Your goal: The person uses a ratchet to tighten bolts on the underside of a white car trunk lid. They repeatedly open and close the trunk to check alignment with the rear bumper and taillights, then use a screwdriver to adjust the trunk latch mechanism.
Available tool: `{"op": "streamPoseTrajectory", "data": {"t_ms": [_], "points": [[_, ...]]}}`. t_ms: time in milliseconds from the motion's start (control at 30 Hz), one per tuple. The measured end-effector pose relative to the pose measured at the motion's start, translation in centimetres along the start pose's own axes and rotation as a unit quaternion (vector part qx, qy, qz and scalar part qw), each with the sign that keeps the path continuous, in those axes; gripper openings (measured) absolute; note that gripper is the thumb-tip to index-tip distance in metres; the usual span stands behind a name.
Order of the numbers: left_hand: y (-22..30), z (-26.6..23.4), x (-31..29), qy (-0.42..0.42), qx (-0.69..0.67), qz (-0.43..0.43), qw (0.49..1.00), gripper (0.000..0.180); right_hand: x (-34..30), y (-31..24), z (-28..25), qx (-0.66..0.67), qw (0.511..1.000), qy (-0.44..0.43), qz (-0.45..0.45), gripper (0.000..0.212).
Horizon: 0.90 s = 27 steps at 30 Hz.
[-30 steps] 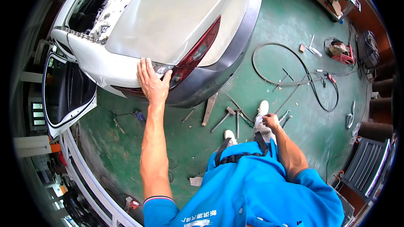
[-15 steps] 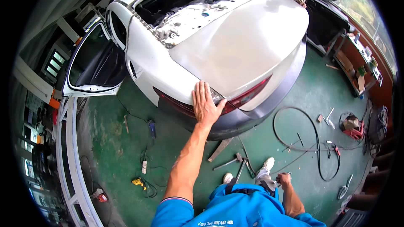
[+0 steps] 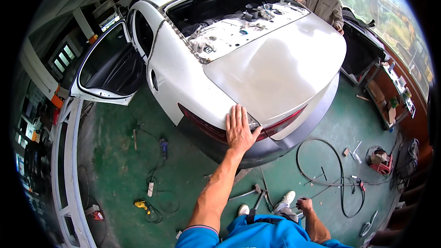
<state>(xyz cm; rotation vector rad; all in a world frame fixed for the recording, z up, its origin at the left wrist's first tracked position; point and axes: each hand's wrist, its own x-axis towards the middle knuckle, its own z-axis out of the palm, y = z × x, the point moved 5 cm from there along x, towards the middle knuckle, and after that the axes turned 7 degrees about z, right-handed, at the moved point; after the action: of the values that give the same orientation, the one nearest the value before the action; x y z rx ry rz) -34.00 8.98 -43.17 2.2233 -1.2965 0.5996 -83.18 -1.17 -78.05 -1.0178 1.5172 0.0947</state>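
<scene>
The white car point(image 3: 275, 59) stands in front of me with its rear end toward me. My left hand point(image 3: 241, 131) lies flat on its rear corner, fingers stretched out, over the seam between the trunk lid point(image 3: 271, 71) and the body. Beneath the palm and thumb runs the red tail light point(image 3: 202, 121), partly covered by the hand. Under it curves the dark grey bumper point(image 3: 257, 156). My right hand point(image 3: 306, 205) hangs low at my side with its fingers curled; whatever may be inside it is hidden.
A person point(image 3: 324, 7) stands at the car's far right side, hands near the body. The car door point(image 3: 112, 71) stands open at left. On the green floor lie a hose point(image 3: 298, 156), a hammer point(image 3: 245, 194), a yellow power tool point(image 3: 141, 205) and cords. A shelf point(image 3: 390, 96) stands at right.
My view has shifted, so the car sits farther right and lower and more of the other person shows. My left hand stays flat on the rear corner. The right hand remains low with curled fingers.
</scene>
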Motion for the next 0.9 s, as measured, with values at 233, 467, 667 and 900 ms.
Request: {"op": "streamPoseTrajectory", "data": {"t_ms": [233, 467, 667, 900], "points": [[-0.2, -0.2, 0.0, 0.01, 0.0, 0.007, 1.0, 0.094, -0.3, -2.3, 1.7, -0.018, 0.999, -0.014, -0.022, 0.021], [-0.2, -0.2, -0.1, 0.011, -0.002, 0.007, 1.0, 0.093, 0.4, -1.5, 2.0, -0.037, 0.999, -0.001, -0.027, 0.02], [-0.6, 0.3, -0.3, 0.024, 0.014, 0.009, 1.0, 0.094, 1.4, -1.3, 1.8, -0.065, 0.997, -0.004, -0.028, 0.023], [0.4, 0.6, 0.4, 0.042, -0.002, 0.013, 0.999, 0.093, 1.6, -3.7, 0.4, -0.001, 0.999, -0.017, -0.036, 0.027]]}}
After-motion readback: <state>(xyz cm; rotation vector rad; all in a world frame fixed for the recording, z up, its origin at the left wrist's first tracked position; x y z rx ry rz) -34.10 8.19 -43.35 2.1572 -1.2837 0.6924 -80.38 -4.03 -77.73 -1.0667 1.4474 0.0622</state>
